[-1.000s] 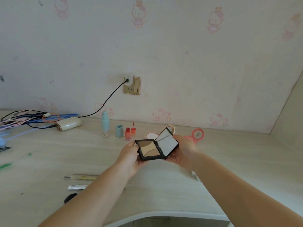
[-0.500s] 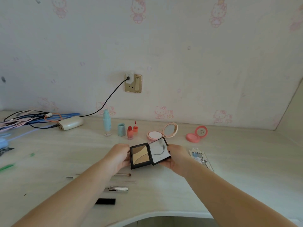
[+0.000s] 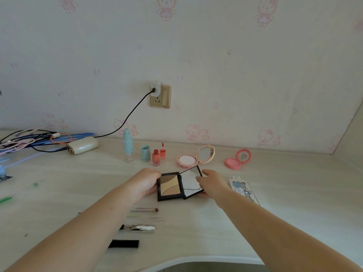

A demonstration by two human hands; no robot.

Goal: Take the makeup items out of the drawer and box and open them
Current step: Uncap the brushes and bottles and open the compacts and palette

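Both hands on black palette [image 3: 170, 186] at middle of desk [image 3: 275, 213], open flat. Left hand [image 3: 146, 181] gripping pan side's left edge; right hand [image 3: 211, 183] pinching mirror lid's right edge. Behind, toward back edge: pink powder compact [image 3: 187, 161], open; coral compact [image 3: 234, 162], open; blue bottle [image 3: 128, 147]; red polish [image 3: 156, 157]. Nearer front edge: silver tube [image 3: 142, 228], small brush [image 3: 145, 209].

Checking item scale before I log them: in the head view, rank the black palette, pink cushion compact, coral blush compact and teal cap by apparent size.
1. black palette, also nearest.
2. pink cushion compact.
3. coral blush compact, only slightly smaller; unsure.
4. teal cap.
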